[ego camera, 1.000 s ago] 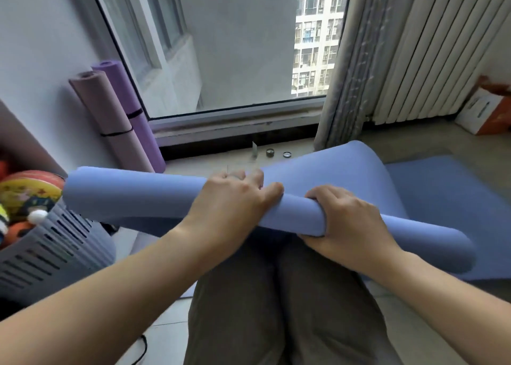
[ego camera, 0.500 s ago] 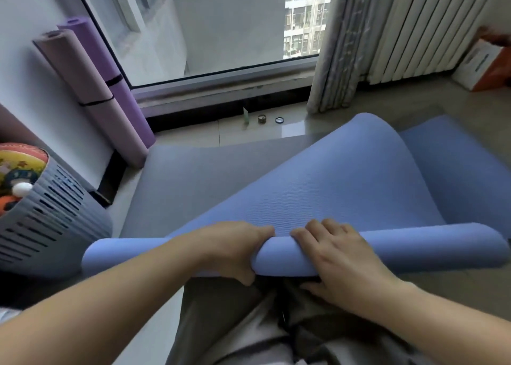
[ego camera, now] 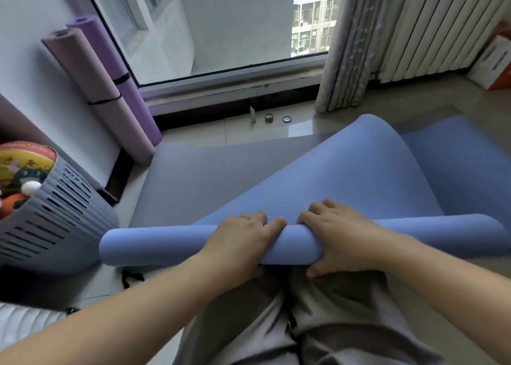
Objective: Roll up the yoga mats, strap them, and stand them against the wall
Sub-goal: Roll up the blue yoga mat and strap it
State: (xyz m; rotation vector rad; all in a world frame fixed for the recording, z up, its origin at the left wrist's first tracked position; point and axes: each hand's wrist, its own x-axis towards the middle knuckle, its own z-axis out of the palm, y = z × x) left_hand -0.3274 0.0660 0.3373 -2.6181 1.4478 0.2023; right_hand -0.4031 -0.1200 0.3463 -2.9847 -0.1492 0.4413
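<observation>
Two hands gripped the blue mat (ego camera: 166, 247) at its rolled part. I read the left hand (ego camera: 240, 243) and the right hand (ego camera: 340, 240) as set side by side near the middle of the roll. On both, the fingers curled over the top and the thumbs tucked beneath, so neither hand lay flat.

Position of the work: the roll lay just in front of my operator's knees, low over the floor (ego camera: 262, 132). Its long axis ran left to right across the view. The left end stood clear beyond the left hand, near the basket (ego camera: 55, 226). The right end ran to the frame edge.

Governing relation: the unrolled length rose directly ahead of the hands, arching up toward the window (ego camera: 235, 19) and falling away to the right. In my judgement the next turn had to drive the roll forward, away from the body, square to its axis. Both hands sat equally near, so even pressure looked necessary to prevent coning.

Status: the mauve mat (ego camera: 96, 93) and the purple mat (ego camera: 121, 68) stood strapped against the wall (ego camera: 25, 46). A dark strap (ego camera: 130, 277), as I judged it, lay on the floor just below the roll's left portion.
</observation>
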